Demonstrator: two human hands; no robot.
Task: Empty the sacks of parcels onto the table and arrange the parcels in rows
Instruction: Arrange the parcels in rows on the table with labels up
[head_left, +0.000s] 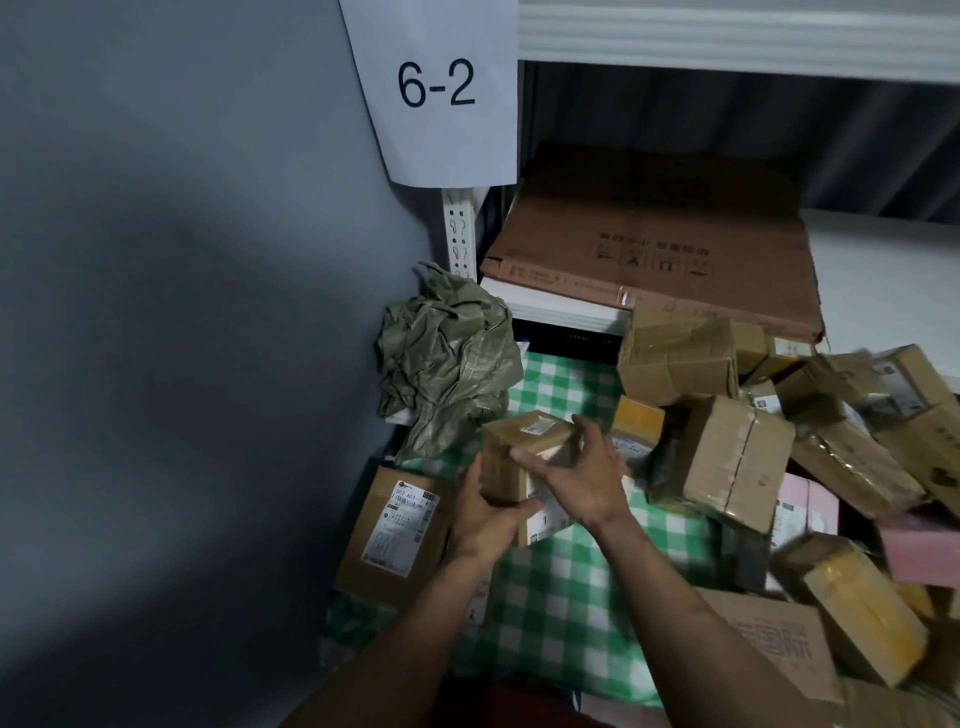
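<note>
A small taped cardboard parcel (519, 452) is held above the green checked tablecloth (561, 597). My left hand (485, 514) grips its lower left side, and my right hand (576, 478) grips its right side with fingers over the top. A flat brown parcel with a white label (395, 530) lies at the table's left edge beside my left hand. A crumpled green sack (447, 364) sits at the back left against the wall. A loose heap of cardboard parcels (737, 457) covers the right side of the table.
A grey wall (182, 338) closes the left side. Behind the table a white rack carries a large flat brown carton (654, 244) and a paper sign reading 6-2 (436, 83). Pink parcels (914, 545) lie among the heap at right.
</note>
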